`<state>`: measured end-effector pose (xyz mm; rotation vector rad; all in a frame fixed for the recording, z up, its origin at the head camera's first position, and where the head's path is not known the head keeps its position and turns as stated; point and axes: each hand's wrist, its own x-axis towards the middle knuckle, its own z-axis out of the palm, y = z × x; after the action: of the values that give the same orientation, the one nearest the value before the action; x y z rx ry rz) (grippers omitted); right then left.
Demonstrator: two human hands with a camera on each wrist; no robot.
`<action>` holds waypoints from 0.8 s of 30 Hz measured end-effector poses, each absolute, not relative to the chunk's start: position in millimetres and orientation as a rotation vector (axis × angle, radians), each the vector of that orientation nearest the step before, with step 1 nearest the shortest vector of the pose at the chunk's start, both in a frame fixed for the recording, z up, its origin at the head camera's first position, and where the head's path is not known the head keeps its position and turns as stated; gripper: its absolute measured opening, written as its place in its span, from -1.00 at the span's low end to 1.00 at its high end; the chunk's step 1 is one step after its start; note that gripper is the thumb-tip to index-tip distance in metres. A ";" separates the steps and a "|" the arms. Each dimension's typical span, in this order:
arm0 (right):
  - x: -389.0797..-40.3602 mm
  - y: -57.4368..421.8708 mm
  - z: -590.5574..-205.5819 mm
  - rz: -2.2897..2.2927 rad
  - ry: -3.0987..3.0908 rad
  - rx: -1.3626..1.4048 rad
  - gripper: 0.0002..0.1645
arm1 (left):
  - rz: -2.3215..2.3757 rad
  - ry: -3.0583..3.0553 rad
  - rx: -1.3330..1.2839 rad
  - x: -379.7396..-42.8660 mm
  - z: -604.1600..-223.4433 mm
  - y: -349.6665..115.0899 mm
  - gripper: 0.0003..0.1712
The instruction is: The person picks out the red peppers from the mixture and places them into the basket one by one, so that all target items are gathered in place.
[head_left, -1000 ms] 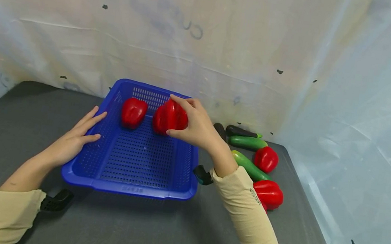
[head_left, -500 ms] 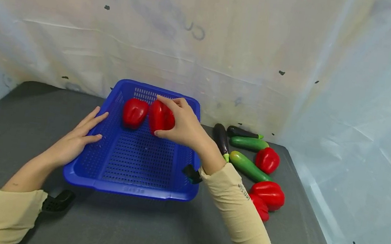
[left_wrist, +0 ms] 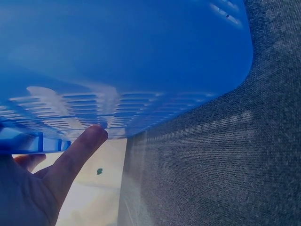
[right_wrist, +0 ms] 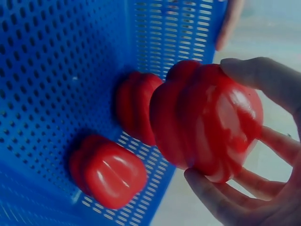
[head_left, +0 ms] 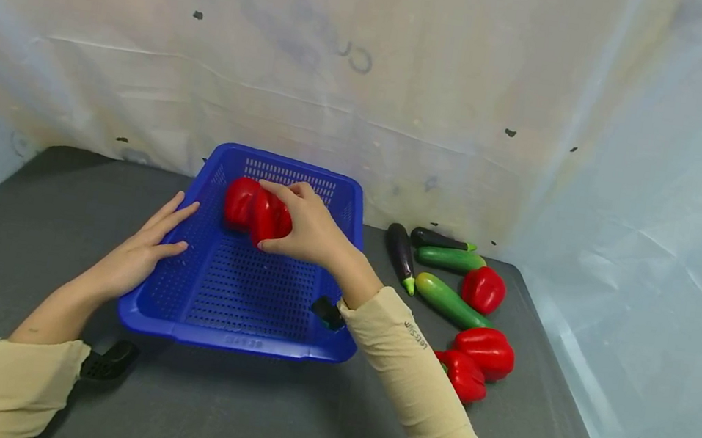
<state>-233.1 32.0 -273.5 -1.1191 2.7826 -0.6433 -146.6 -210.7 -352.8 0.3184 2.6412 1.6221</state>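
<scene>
A blue perforated plastic basket (head_left: 229, 338) stands on the dark table, tilted toward me in the head view. My right hand (head_left: 312, 232) grips a red bell pepper (right_wrist: 211, 117) over the basket, thumb on one side and fingers on the other. Two more bell peppers lie in the basket in the right wrist view: one pepper (right_wrist: 138, 108) close behind the held one, another pepper (right_wrist: 110, 174) lower left. In the head view the held pepper overlaps the left one. My left hand (head_left: 136, 257), fingers spread and straight, rests against the basket's left side.
Right of the basket lie two eggplants (head_left: 401, 255), two green zucchini (head_left: 452, 302) and three red bell peppers (head_left: 485, 351). A plastic-sheet wall (head_left: 366, 103) rises behind the table, with another sheet (head_left: 666, 253) on the right.
My right hand has moved left with the bell pepper, across the basket toward the left pepper. The left hand keeps its place on the basket's side.
</scene>
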 end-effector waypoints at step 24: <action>-238.9 11.1 -307.3 -0.526 2.705 -1.136 -0.02 | 1.644 2.619 0.299 -145.6 -353.0 -210.0 -0.30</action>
<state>-238.9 11.1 -307.3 -1.1360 2.7051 -0.5257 -145.6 -210.0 -353.0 0.2994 2.6192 1.6439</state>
